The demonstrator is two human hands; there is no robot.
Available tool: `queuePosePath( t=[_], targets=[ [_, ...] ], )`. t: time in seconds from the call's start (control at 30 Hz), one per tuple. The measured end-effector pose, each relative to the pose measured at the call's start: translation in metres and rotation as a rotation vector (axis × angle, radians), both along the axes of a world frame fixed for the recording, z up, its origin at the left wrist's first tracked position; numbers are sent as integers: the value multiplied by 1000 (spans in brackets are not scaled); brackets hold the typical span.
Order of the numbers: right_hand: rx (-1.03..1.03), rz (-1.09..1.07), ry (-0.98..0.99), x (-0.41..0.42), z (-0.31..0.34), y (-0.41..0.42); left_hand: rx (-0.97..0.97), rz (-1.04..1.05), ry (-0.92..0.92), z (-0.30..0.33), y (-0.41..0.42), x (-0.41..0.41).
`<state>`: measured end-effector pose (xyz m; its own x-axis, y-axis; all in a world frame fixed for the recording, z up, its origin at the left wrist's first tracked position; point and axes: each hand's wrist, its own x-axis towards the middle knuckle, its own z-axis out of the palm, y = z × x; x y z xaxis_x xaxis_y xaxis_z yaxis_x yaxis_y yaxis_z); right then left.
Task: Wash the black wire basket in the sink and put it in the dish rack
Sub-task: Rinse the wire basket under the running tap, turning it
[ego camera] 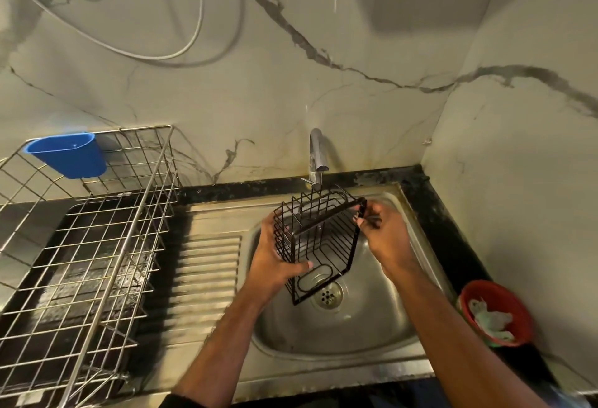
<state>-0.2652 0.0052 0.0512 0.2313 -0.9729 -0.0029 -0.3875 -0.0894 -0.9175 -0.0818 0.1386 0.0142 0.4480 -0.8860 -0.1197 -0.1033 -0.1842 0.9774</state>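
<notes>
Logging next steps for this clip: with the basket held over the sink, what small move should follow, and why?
Probably turn the tap on: both the left hand and right hand hold the black wire basket tilted under the spout, above the sink, and no water stream is visible.

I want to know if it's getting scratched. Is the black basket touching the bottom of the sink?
Apart. The head view shows both hands holding the black wire basket up above the sink bowl and its drain.
</notes>
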Motion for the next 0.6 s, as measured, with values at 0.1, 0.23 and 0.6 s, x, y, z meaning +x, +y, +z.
queuePosePath(
  t=[0.1,0.23,0.6],
  targets=[
    [113,6,-78,-2,-1,-4,-24,-2,-160,-3,-4,-1],
    [249,44,-241,-8,-2,-12,-90,-5,-410,-6,-6,0],
    [365,96,30,-10,26,-9,-238,-309,-1356,-12,-5,-1]
  ],
)
